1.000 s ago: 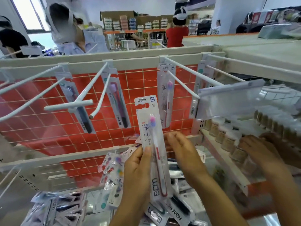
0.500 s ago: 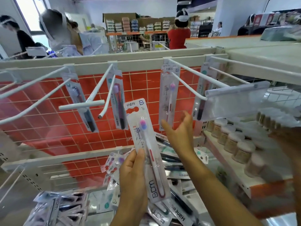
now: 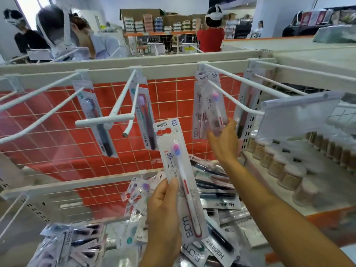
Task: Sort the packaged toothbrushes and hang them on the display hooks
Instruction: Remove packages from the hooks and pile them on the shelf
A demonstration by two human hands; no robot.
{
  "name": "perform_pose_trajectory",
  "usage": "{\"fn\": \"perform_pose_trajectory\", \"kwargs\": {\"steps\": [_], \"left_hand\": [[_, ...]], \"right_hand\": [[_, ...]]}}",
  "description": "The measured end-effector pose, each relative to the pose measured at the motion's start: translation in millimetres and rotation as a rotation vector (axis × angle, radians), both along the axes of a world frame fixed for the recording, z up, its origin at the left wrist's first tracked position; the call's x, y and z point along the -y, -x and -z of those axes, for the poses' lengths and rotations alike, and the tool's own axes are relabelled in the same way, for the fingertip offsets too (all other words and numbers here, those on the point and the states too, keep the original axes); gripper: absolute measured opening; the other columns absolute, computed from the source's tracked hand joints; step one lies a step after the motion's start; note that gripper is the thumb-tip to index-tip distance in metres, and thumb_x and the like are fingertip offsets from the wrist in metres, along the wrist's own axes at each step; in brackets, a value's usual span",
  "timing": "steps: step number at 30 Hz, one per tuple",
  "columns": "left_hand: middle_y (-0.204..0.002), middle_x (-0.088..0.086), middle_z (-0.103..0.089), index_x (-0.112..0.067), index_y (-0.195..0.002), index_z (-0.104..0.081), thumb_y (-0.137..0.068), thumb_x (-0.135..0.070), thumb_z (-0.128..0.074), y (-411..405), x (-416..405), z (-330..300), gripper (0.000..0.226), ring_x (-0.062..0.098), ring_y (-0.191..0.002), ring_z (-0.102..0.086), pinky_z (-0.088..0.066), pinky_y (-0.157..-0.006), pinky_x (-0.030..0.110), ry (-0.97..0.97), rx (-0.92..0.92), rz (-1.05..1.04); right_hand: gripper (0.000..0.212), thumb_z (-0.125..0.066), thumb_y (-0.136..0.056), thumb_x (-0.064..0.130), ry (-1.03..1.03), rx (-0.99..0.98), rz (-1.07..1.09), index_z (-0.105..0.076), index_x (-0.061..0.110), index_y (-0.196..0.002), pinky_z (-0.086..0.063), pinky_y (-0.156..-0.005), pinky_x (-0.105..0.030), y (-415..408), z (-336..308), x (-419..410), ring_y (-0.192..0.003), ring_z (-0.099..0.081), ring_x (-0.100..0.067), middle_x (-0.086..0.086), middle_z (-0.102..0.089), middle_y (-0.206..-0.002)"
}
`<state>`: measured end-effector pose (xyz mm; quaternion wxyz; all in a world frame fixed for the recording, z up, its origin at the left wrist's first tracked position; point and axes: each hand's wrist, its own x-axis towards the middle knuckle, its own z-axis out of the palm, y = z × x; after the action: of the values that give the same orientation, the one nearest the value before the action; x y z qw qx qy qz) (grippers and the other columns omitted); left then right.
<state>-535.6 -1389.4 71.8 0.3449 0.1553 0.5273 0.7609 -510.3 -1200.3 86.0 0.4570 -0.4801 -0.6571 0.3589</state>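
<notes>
My left hand grips a packaged white-and-red toothbrush upright, low in the middle. My right hand is raised to the bottom of a matching packaged toothbrush that hangs on a white display hook; its fingers and thumb pinch the pack's lower edge. A second pack of the same kind hangs just behind it. Dark toothbrush packs hang on the left hook and the middle hook. Another pack hangs farther right.
A heap of loose toothbrush packs lies on the lower shelf, with more packs at bottom left. Small jars line the right shelf. A clear price-tag holder juts out at right. People stand behind the rack.
My right hand rose from the heap of packs to the pack hanging on the hook and took hold of its bottom. The left hand kept holding its pack upright.
</notes>
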Motion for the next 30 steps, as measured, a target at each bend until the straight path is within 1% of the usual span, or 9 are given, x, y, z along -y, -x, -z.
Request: {"fn": "perform_pose_trajectory", "kwargs": {"steps": [5,8,10,13,16,18,21,24,30], "left_hand": [[-0.09,0.01,-0.074,-0.021,-0.094,-0.074,-0.095,-0.025,-0.05,-2,-4,1,0.024,0.032,-0.09,-0.068,-0.051,-0.091,0.056,0.041,-0.027,0.006],[-0.088,0.008,-0.074,-0.027,-0.088,-0.075,-0.094,-0.027,-0.051,-2,-7,0,0.025,0.033,-0.091,-0.067,-0.051,-0.091,0.056,0.057,-0.077,0.011],[-0.09,0.005,-0.074,-0.033,-0.087,-0.075,-0.094,-0.026,-0.052,-3,-9,-3,0.025,0.031,-0.093,-0.067,-0.053,-0.09,0.052,0.043,-0.126,0.023],[-0.09,-0.001,-0.075,-0.038,-0.089,-0.073,-0.092,-0.025,-0.055,-6,-12,-9,0.023,0.023,-0.09,-0.069,-0.055,-0.083,0.04,0.024,-0.201,0.044],[-0.086,-0.003,-0.075,-0.039,-0.087,-0.074,-0.091,-0.022,-0.058,-10,-12,-14,0.024,0.015,-0.082,-0.069,-0.056,-0.077,0.034,0.012,-0.262,0.081],[-0.084,-0.004,-0.074,-0.042,-0.084,-0.074,-0.087,-0.023,-0.06,-14,-11,-19,0.024,0.013,-0.079,-0.069,-0.057,-0.074,0.03,-0.016,-0.305,0.109],[-0.085,-0.003,-0.074,-0.037,-0.087,-0.075,-0.079,-0.032,-0.062,-20,-7,-25,0.016,0.012,-0.081,-0.069,-0.056,-0.071,0.022,-0.085,-0.391,0.147],[-0.086,-0.001,-0.075,-0.023,-0.09,-0.077,-0.085,-0.028,-0.066,-24,-5,-30,0.013,0.012,-0.081,-0.07,-0.054,-0.07,0.017,-0.143,-0.451,0.178],[-0.085,-0.005,-0.075,-0.033,-0.094,-0.075,-0.08,-0.031,-0.068,-34,-7,-42,0.016,0.009,-0.08,-0.072,-0.054,-0.067,0.016,-0.188,-0.531,0.241]], "right_hand": [[0.043,-0.063,-0.087,0.01,0.008,0.056,0.016,-0.031,0.022,-0.06,-0.052,-0.072,-0.048,-8,-4,5,-0.089,-0.063,-0.039,-0.022,-0.065,-0.094],[0.041,-0.068,-0.086,0.014,-0.008,0.069,-0.071,-0.035,0.02,-0.061,-0.052,-0.074,-0.048,-11,3,12,-0.087,-0.063,-0.04,-0.017,-0.064,-0.082],[0.028,-0.076,-0.078,0.024,0.004,0.076,-0.115,-0.051,0.012,-0.08,-0.052,-0.085,-0.048,-14,8,15,-0.096,-0.062,-0.035,-0.006,-0.061,-0.09],[0.074,-0.079,-0.068,0.048,0.043,0.094,-0.102,-0.041,0.017,-0.123,-0.048,-0.095,-0.042,-19,23,12,-0.112,-0.053,-0.025,-0.005,-0.053,-0.12],[0.028,-0.068,-0.084,0.037,0.037,-0.155,-0.147,-0.047,0.03,-0.1,-0.053,-0.079,-0.026,-35,12,34,-0.097,-0.062,-0.01,0.009,-0.061,-0.101],[0.008,-0.054,-0.094,0.03,0.046,-0.344,-0.274,-0.059,0.024,-0.095,-0.057,-0.081,-0.033,-49,-2,55,-0.088,-0.067,-0.009,0.006,-0.07,-0.09],[0.032,-0.044,-0.098,0.038,-0.013,-0.469,-0.5,-0.065,0.015,-0.096,-0.058,-0.077,-0.04,-70,-16,79,-0.086,-0.07,-0.022,-0.006,-0.071,-0.094],[0.04,-0.055,-0.086,0.054,-0.113,-0.514,-0.624,-0.066,0.017,-0.098,-0.058,-0.07,-0.031,-85,-24,94,-0.084,-0.07,-0.021,-0.005,-0.07,-0.093],[0.017,-0.068,-0.077,0.042,-0.207,-0.508,-0.604,-0.066,0.029,-0.088,-0.054,-0.062,-0.021,-97,-33,105,-0.071,-0.067,-0.009,0.009,-0.069,-0.079]]}}
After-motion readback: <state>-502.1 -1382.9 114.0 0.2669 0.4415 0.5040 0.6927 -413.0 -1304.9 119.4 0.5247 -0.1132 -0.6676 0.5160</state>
